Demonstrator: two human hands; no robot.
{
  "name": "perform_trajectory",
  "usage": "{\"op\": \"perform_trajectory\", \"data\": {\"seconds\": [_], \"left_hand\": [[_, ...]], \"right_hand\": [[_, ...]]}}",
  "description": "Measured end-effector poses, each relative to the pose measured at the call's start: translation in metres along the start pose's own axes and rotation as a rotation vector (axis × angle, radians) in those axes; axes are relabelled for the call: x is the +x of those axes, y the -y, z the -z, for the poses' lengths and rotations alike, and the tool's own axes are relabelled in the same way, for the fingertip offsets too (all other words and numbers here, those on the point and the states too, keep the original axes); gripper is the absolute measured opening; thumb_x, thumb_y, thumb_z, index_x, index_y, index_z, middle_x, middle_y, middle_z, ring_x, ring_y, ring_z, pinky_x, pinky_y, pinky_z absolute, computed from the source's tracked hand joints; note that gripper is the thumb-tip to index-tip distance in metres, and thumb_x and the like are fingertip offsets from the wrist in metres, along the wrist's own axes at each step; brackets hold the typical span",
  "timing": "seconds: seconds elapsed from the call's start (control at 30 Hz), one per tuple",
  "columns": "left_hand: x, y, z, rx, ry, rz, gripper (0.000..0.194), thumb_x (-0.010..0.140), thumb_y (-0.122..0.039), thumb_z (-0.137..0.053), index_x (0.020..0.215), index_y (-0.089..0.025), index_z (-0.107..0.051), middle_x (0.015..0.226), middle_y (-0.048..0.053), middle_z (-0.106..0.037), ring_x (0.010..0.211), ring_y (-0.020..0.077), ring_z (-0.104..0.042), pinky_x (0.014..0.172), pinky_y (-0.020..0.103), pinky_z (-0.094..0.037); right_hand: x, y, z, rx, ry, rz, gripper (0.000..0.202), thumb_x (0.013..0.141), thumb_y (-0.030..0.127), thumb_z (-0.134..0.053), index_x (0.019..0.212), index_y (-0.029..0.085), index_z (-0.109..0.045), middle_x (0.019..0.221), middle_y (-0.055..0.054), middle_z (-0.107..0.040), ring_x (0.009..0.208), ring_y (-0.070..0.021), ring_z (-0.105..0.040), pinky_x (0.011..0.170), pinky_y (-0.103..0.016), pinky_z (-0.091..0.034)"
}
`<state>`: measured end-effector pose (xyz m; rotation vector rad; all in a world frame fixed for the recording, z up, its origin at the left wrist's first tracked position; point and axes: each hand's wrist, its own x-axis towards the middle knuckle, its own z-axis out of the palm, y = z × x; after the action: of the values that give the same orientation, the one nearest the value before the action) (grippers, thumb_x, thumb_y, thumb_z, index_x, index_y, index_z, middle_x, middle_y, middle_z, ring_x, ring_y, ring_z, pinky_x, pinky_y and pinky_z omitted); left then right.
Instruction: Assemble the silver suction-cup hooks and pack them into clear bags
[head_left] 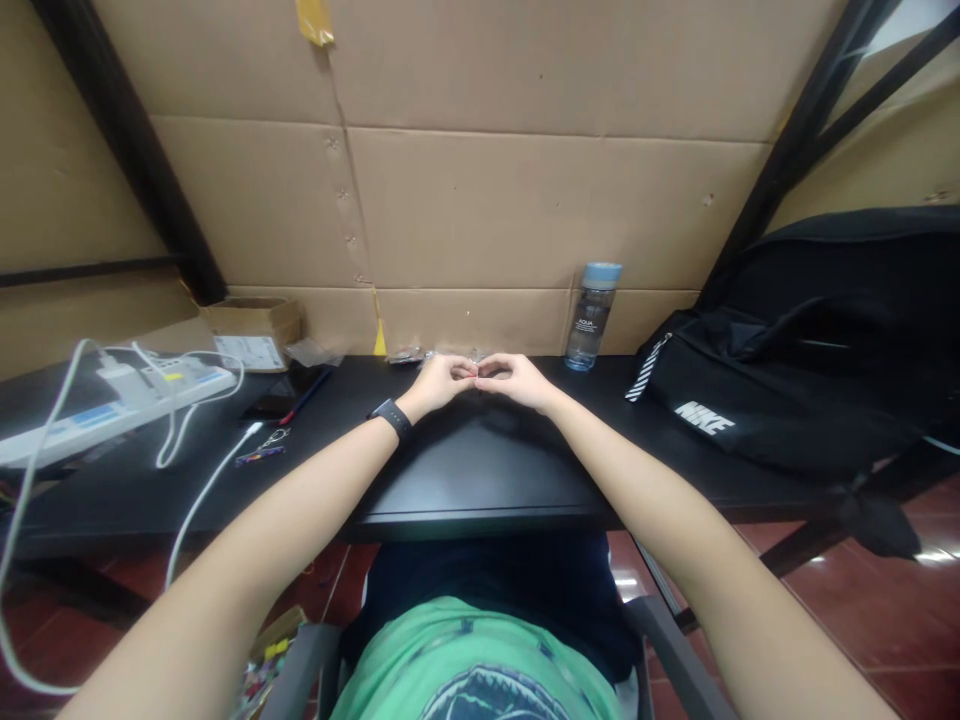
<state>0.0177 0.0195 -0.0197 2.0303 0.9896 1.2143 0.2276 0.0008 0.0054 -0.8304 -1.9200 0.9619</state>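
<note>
A white power strip (120, 410) with cables lies at the left of the black table (480, 470), then an open cardboard box (251, 335). The left hand (442, 385), fingers curled and tips pinched, meets the right hand (517, 380), similarly pinched, over the table; between their fingertips is a tiny reddish item (475, 374), too small to identify. Small plastic packets (406, 356) lie just behind the left hand. Beyond the right stands a bottle (592, 317), then a black bag (795, 350).
</note>
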Motion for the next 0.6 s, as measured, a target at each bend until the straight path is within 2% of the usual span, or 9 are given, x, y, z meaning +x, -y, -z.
{"op": "perform_trajectory", "data": {"seconds": [0.23,0.6], "left_hand": [[0.001,0.0018,-0.0002,-0.022,0.029,0.001,0.027,0.071,-0.038,-0.087,0.082,-0.015,-0.077,0.084,0.009,-0.08,0.081,0.0246,-0.076,0.08,0.035,-0.06],[-0.0021,-0.0038,-0.0004,-0.167,-0.005,0.046,0.043,0.068,-0.049,-0.09,0.085,-0.014,-0.072,0.087,0.011,-0.078,0.082,0.0227,-0.075,0.083,0.037,-0.058]], "right_hand": [[-0.0002,0.001,0.0,-0.005,-0.023,-0.001,0.041,0.074,0.035,-0.089,0.105,0.013,-0.075,0.099,-0.008,-0.075,0.076,-0.0149,-0.072,0.078,-0.029,-0.06],[-0.0012,0.0026,0.0001,0.005,-0.02,0.014,0.042,0.076,0.038,-0.087,0.108,0.014,-0.075,0.101,-0.009,-0.076,0.077,-0.0158,-0.072,0.078,-0.03,-0.06]]}}
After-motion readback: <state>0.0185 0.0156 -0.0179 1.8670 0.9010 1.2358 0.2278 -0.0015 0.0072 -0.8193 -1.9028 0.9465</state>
